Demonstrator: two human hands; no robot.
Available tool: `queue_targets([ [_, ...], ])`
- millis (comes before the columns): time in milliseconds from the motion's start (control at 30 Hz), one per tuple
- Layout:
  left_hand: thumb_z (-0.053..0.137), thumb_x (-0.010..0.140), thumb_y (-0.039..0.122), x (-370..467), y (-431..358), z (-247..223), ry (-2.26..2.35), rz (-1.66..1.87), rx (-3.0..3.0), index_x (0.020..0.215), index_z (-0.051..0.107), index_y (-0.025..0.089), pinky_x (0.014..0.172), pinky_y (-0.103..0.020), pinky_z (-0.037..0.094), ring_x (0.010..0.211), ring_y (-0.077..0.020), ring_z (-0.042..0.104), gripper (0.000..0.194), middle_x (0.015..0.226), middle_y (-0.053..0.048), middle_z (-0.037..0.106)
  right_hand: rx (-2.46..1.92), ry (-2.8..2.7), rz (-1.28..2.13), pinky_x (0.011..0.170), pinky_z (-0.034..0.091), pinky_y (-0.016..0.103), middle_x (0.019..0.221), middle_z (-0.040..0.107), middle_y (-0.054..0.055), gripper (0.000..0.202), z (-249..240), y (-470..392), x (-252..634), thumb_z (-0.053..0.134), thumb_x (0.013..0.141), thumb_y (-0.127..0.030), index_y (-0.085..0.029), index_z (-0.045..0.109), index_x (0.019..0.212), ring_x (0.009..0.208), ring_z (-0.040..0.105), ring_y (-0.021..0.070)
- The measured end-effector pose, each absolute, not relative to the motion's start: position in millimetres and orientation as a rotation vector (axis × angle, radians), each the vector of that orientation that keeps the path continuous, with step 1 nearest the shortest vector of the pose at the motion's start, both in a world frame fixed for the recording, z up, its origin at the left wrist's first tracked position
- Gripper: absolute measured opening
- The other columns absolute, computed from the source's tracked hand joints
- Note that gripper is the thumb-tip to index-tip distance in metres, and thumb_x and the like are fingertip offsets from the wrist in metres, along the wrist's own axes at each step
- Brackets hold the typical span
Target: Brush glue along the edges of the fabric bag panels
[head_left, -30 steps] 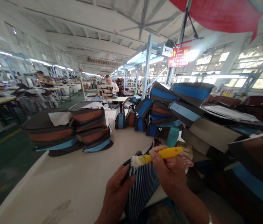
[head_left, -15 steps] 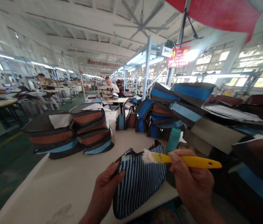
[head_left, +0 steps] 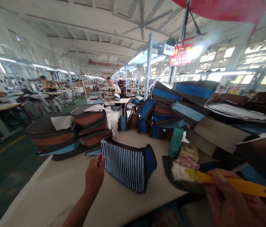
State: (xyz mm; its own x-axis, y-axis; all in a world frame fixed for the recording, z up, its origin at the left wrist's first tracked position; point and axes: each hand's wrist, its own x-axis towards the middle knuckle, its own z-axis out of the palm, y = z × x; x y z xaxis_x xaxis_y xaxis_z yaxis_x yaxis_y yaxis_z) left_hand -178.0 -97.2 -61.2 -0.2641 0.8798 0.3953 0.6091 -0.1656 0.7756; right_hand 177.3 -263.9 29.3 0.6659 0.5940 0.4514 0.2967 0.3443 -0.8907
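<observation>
My left hand (head_left: 95, 173) is closed at the left edge of a blue-and-white striped pouch (head_left: 125, 164), its fingers pinching that edge. The pouch is tilted above the white tabletop, with a dark top edge and a blue end panel facing right. My right hand (head_left: 236, 198) grips a paintbrush (head_left: 208, 178) by its yellow handle. The brush's bristles, coated with something white, are over a dark curved piece (head_left: 180, 176) near the table's right side, apart from the pouch.
Stacked bag bodies with brown and blue bands stand at left (head_left: 52, 135) and in a tall pile at right (head_left: 191, 91). A teal bottle (head_left: 176, 142) is beside a beige-and-pink bundle (head_left: 188, 154). Small pouches (head_left: 123, 123) line the back. A person (head_left: 114, 88) sits farther off.
The striped pouch has turned and moved away, up and left, with my left hand. My right hand has drawn the brush off the pouch, to the right and down.
</observation>
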Motion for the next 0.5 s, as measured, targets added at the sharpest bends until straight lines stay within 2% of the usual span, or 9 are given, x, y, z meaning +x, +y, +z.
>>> queue_targets([
  [67,0.043,0.091,0.046,-141.1,-127.0,-77.1,1.772,1.442,1.746,0.110,0.059,0.020,0.086,-0.039,0.049,0.098,-0.0251,0.061,0.037,0.107,-0.009,0.062,-1.210,-0.838,0.245,0.055,0.052,0.028,0.088,0.067,0.006,0.025,26.1,-264.3,181.8,0.080,0.063,-0.038,-0.022,0.072,0.080,0.079,0.062,0.0229],
  [133,0.056,0.086,0.049,-98.7,-152.8,-87.8,1.617,1.426,1.866,0.106,0.059,0.021,0.082,-0.035,0.052,0.093,-0.0228,0.062,0.035,0.102,-0.006,0.063,-1.160,-0.774,0.330,0.053,0.052,0.027,0.084,0.067,0.006,0.023,25.1,-263.4,182.3,0.077,0.070,-0.040,-0.021,0.070,0.079,0.073,0.063,0.0212],
  [200,0.068,0.078,0.050,-57.6,-167.4,-92.3,1.474,1.477,2.027,0.108,0.056,0.020,0.084,-0.039,0.052,0.097,-0.0254,0.061,0.045,0.104,-0.009,0.061,-1.115,-0.720,0.419,0.051,0.052,0.026,0.080,0.067,0.006,0.023,26.9,-262.7,179.4,0.076,0.072,-0.041,-0.020,0.070,0.078,0.067,0.062,0.0195],
  [300,0.081,0.066,0.046,-12.0,-168.3,-89.8,1.484,1.535,2.089,0.110,0.052,0.018,0.086,-0.045,0.052,0.100,-0.0294,0.060,0.059,0.103,-0.011,0.060,-1.075,-0.630,0.463,0.045,0.050,0.022,0.072,0.065,0.003,0.024,35.2,-263.6,170.7,0.081,0.066,-0.040,-0.020,0.070,0.075,0.055,0.057,0.0140],
  [400,0.077,0.072,0.037,9.2,-160.1,-84.2,1.497,1.543,2.088,0.111,0.052,0.018,0.087,-0.045,0.052,0.101,-0.0292,0.060,0.050,0.103,-0.011,0.060,-1.016,-0.511,0.531,0.040,0.047,0.017,0.060,0.060,0.001,0.031,45.4,-266.0,162.5,0.087,0.054,-0.042,-0.019,0.071,0.068,0.045,0.051,0.0102],
  [500,0.076,0.071,0.038,14.8,-156.9,-84.3,1.442,1.516,2.054,0.114,0.053,0.017,0.090,-0.046,0.051,0.107,-0.0304,0.058,0.053,0.109,-0.013,0.060,-0.984,-0.517,0.553,0.041,0.049,0.017,0.055,0.058,0.001,0.032,47.9,-266.8,159.5,0.086,0.055,-0.045,-0.019,0.071,0.066,0.045,0.052,0.0111],
])
